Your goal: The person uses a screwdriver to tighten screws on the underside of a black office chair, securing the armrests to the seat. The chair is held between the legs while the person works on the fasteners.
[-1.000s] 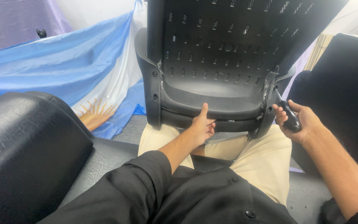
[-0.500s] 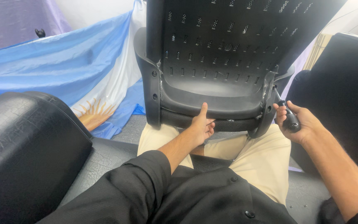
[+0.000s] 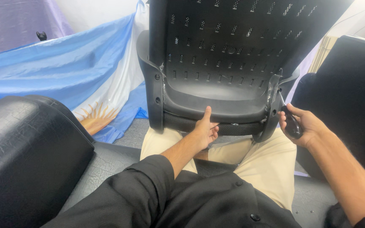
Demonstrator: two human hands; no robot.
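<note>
Chair back: a black perforated plastic chair back (image 3: 233, 55) stands nearly upright between the person's knees, its lower curved lip resting against the thighs in beige trousers (image 3: 271, 164).
Tool: a black-handled tool, apparently a screwdriver (image 3: 291, 122), points up toward the right side bracket (image 3: 273, 105) of the chair back, where a fastener seems to sit; the tip itself is too small to make out.
Right hand: the right hand (image 3: 303, 126) is curled tightly around the screwdriver handle, just beside the bracket.
Left hand: the left hand (image 3: 205, 128) braces the lower front lip of the chair back, thumb pointing up against the plastic, the other fingers folded beneath the edge.
Risk: I judge the tip could slip off the fastener if the chair back rocks, since it is steadied only by one hand and the legs; a slip could scratch the plastic or jab the thigh below. The left fingers under the lip could get pinched if the part drops.
Seat: the person sits on a cracked black leather seat (image 3: 102, 169), with a padded black cushion (image 3: 26, 156) at its left edge.
Room: a light blue and white flag with a sun emblem (image 3: 77, 71) is draped behind on the left, purple cloth (image 3: 17, 21) beyond it; another dark chair part (image 3: 347, 88) stands at the right.
</note>
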